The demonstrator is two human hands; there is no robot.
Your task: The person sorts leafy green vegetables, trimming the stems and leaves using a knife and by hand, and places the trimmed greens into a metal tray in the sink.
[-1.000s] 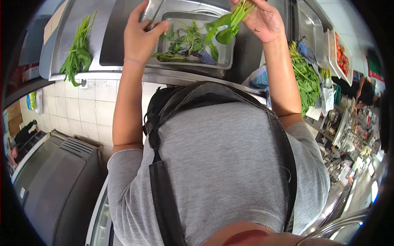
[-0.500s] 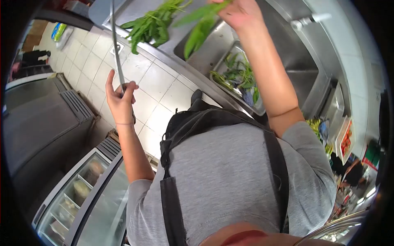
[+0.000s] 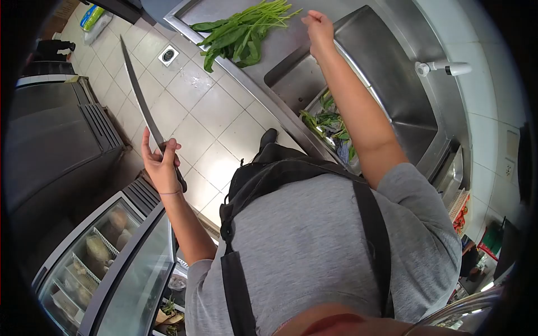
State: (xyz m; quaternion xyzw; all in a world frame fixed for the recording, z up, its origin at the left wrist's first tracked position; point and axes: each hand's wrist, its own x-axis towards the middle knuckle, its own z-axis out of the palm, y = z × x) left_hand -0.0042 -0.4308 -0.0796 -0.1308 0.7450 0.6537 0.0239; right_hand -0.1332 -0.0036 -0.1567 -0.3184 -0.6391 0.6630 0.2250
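On the left, my left hand (image 3: 162, 165) holds a long, slightly curved knife (image 3: 137, 89) by its dark handle, its blade pointing up and away over the tiled floor. Some fingers extend beside the blade. My right hand (image 3: 320, 35) is above the metal counter, just right of the stem ends of a bunch of leafy greens (image 3: 238, 39). Its fingers are loosely bent and slightly apart, with nothing visible in them. The bunch lies on the counter, leaves reaching over the front edge. Below my right forearm, loose greens (image 3: 330, 124) lie in a tray, partly hidden.
The sink basin (image 3: 280, 78) and a metal cover (image 3: 386, 67) lie beyond the tray. A white tap (image 3: 443, 68) is at the right wall. Red produce in a basket (image 3: 460, 215) is at far right. A glass-topped freezer (image 3: 106, 252) stands at lower left, near my left elbow.
The view has swung left. My left hand moved from beside the tray out over the floor with the knife. Greens once in my right hand have left it, and the counter bunch looks larger.
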